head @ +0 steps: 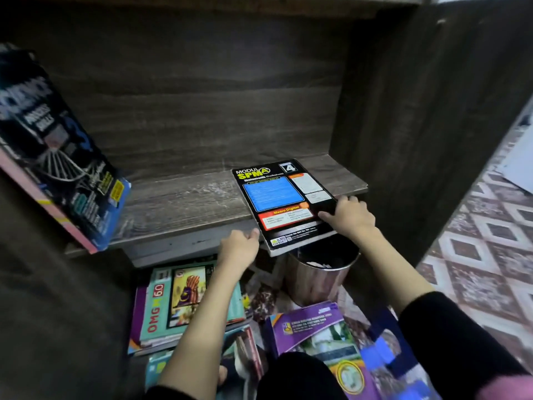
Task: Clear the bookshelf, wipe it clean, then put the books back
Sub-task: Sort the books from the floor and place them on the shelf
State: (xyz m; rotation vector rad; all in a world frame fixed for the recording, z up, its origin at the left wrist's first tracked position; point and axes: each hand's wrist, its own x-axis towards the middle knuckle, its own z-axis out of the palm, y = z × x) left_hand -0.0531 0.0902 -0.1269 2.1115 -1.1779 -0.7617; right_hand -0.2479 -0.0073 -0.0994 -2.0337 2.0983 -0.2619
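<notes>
Your right hand [347, 217] grips the black, blue-paneled book [277, 194], which lies flat on the shelf [184, 203], overhanging its front. Your left hand [238, 246] curls at its corner; grip unclear.

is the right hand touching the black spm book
Touching. The head view shows the right hand gripping the black SPM book, thumb on its cover, fingers curled over its right edge.

Bare left hand [238, 246], bare right hand [350, 217], black sleeves [438, 327], perhaps pink fabric [507, 386]
</notes>
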